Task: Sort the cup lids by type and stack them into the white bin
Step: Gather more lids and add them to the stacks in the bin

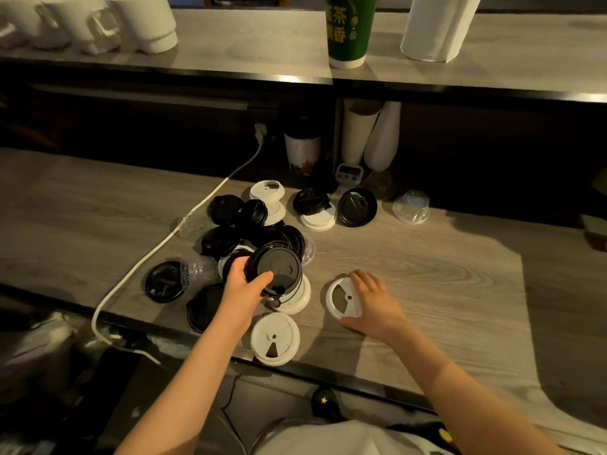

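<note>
A heap of black lids [226, 239], white lids and clear lids [197, 269] lies on the grey wooden counter [443, 277]. My left hand [244, 289] grips a black lid [277, 270], tilted up above the heap. My right hand [374, 303] holds a white lid [343, 298] at its right rim, flat on the counter. Another white lid [275, 338] lies at the front edge. Further back are a white lid stack [269, 198], a black lid on white lids [312, 201], a lone black lid [357, 206] and a clear dome lid [411, 206]. No white bin is in view.
A white cable [170, 238] runs across the counter to a plug at the back. Paper cups [302, 149], a small timer [348, 174] and white cup stacks [371, 133] stand under the upper shelf. The shelf holds a green cup [348, 31], a paper roll [437, 27] and white cup stacks.
</note>
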The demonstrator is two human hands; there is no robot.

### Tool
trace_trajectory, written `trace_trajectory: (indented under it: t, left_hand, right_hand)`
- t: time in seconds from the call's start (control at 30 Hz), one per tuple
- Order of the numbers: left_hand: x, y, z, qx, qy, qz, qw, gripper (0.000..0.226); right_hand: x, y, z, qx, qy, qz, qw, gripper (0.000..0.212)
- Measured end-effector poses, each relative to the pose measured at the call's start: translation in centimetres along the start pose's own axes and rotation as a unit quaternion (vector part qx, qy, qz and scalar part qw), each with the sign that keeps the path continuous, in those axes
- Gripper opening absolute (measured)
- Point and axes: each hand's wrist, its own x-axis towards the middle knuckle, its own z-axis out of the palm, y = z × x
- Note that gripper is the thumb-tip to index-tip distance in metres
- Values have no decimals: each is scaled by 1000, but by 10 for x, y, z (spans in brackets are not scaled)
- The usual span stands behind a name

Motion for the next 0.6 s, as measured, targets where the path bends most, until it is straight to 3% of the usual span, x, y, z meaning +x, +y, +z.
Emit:
trace_trajectory:
  t: [0.2, 0.37, 0.6]
  left_hand:
    - [-3, -5, 12, 4, -3, -10, 1000, 27]
    - [1, 9, 45, 13, -47, 9, 999, 27]
    - [4, 41, 134, 18, -133, 50, 990, 36]
  right_hand:
    - [-2, 0, -17, 127, 76, 23, 989, 88]
    - [-17, 13, -54, 206, 154, 17, 966, 94]
    - [-65, 52, -124, 216, 259, 44, 940, 97]
